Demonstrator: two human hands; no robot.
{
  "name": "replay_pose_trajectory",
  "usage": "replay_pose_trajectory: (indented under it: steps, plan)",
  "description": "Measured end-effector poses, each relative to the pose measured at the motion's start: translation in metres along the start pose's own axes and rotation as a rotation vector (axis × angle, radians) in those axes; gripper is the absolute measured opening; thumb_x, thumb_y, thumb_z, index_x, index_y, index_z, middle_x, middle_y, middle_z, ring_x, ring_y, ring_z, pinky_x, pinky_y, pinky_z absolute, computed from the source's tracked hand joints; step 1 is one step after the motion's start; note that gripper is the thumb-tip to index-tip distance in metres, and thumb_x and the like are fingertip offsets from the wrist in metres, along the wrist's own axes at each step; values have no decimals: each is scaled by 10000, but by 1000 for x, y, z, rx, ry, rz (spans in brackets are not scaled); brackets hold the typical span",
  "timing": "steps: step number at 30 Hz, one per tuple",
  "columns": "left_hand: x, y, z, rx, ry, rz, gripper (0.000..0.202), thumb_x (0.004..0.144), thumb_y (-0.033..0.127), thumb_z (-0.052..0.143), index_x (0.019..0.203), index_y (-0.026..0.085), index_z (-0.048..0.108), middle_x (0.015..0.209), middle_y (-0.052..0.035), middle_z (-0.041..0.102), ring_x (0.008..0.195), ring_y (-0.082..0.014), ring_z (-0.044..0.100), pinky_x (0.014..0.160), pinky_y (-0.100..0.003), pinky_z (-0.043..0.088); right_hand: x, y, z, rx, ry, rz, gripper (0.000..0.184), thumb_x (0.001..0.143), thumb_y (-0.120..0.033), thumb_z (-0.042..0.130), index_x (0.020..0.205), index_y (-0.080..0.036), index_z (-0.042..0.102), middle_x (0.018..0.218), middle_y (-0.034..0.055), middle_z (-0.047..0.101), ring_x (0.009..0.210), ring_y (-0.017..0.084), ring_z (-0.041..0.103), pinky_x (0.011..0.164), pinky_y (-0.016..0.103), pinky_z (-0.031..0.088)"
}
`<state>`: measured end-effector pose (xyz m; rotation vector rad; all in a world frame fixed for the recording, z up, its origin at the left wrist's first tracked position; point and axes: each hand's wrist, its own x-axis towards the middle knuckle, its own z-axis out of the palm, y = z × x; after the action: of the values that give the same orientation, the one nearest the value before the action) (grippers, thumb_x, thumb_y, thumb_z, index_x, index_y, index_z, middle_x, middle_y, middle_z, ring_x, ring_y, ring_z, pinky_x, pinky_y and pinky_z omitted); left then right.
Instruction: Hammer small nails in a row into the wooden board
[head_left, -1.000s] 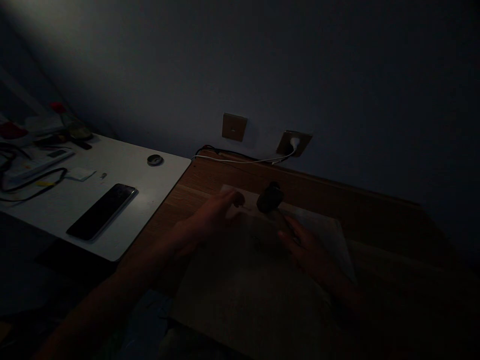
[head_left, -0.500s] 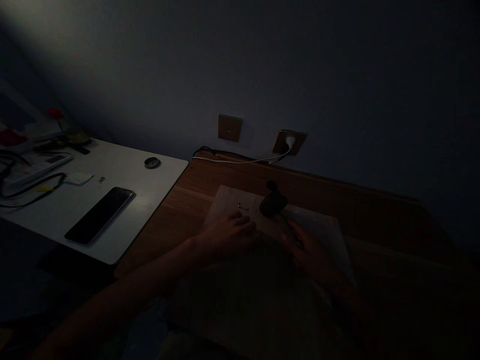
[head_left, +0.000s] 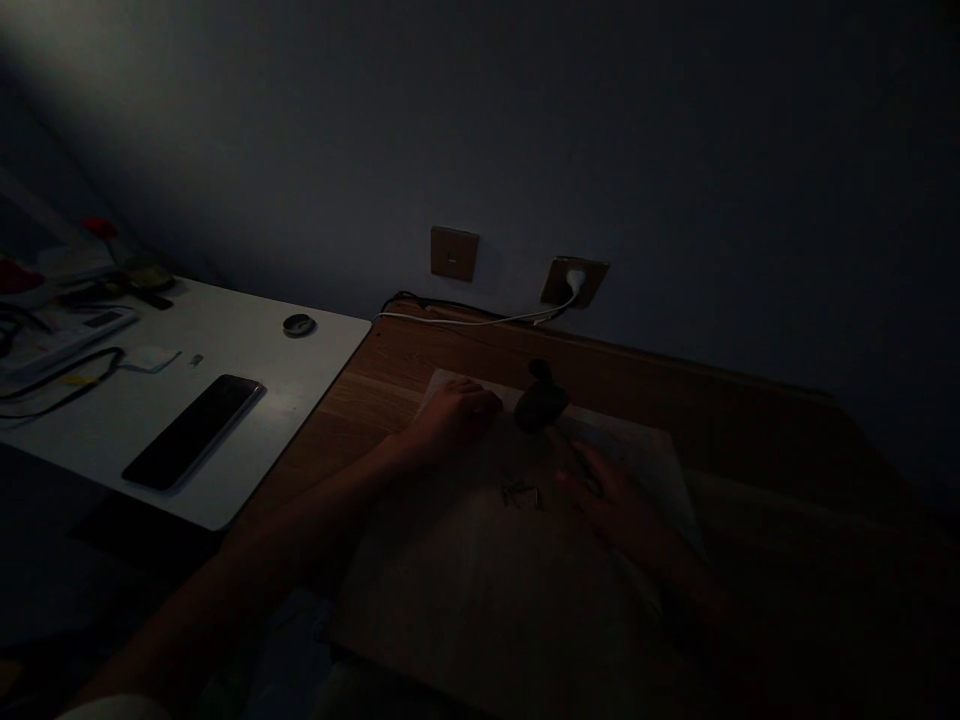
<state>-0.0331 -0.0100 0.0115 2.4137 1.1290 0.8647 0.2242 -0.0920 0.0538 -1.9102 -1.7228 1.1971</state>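
Note:
The room is very dark. A pale sheet or board (head_left: pixel 480 590) lies on a wooden desk (head_left: pixel 360 420). My left hand (head_left: pixel 454 412) rests near its far left corner with fingers curled together, close to a small dark object (head_left: pixel 541 400) standing on the sheet. I cannot make out anything between those fingers. My right hand (head_left: pixel 619 500) lies on the sheet to the right, fingers stretched toward the dark object, and seems to rest on a thin dark tool. A few tiny dark bits (head_left: pixel 521 492) lie between the hands.
A white table (head_left: pixel 247 440) adjoins the desk on the left, carrying a black phone (head_left: pixel 193 430), a small round object (head_left: pixel 299 324), cables and clutter at its far end. A white cable (head_left: pixel 480 320) runs to a plugged wall socket (head_left: pixel 574 282), beside a wall switch (head_left: pixel 454 252).
My left hand drew back toward me, then moved forward again to the sheet's far left corner, uncovering the small dark bits. My right hand stayed put.

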Motion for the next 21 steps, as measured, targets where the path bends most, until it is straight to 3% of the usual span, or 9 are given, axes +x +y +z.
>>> replay_pose_trajectory:
  steps: [2, 9, 15, 18, 20, 21]
  plan:
    - [-1, 0, -1, 11, -5, -1, 163, 897, 125, 603, 984, 162, 736, 951, -83, 739, 902, -215, 639, 815, -328, 485, -1, -2, 0, 12, -11, 12, 694, 896, -546, 510, 1484, -178, 498, 1040, 113, 755, 563, 192, 655, 476, 320, 498]
    - [2, -1, 2, -35, 11, -21, 148, 884, 124, 616, 945, 176, 740, 935, -64, 738, 892, -196, 660, 803, -298, 491, 2, 1, 0, 77, -44, -22, 646, 933, -558, 496, 1466, -192, 499, 715, 10, 649, 542, 174, 596, 457, 274, 441]
    - [1, -8, 5, -108, 40, -120, 457, 820, 105, 667, 1269, 184, 635, 995, -51, 750, 892, -179, 696, 797, -275, 521, -8, -17, -13, 130, 3, -106, 629, 931, -620, 504, 1436, -245, 502, 598, -58, 540, 427, 141, 498, 400, 252, 360]
    - [1, -8, 5, -145, 34, -125, 503, 813, 100, 660, 1304, 195, 604, 988, -42, 757, 899, -173, 709, 801, -267, 530, -10, -27, -12, 27, -24, -142, 637, 932, -633, 482, 1430, -237, 528, 758, 17, 680, 577, 202, 633, 489, 311, 466]
    - [1, -7, 4, -170, 37, -135, 513, 803, 94, 663, 1302, 198, 605, 983, -41, 761, 894, -178, 717, 791, -266, 532, -10, -30, -6, -63, -18, -184, 646, 930, -619, 470, 1416, -203, 560, 1084, 117, 749, 921, 288, 723, 748, 412, 562]
    - [1, -7, 4, -181, 39, -142, 523, 795, 93, 671, 1304, 196, 605, 991, -45, 761, 891, -183, 719, 782, -265, 532, -9, -30, -3, -95, -14, -190, 656, 929, -612, 464, 1417, -187, 569, 1243, 147, 719, 1099, 322, 693, 894, 459, 545]
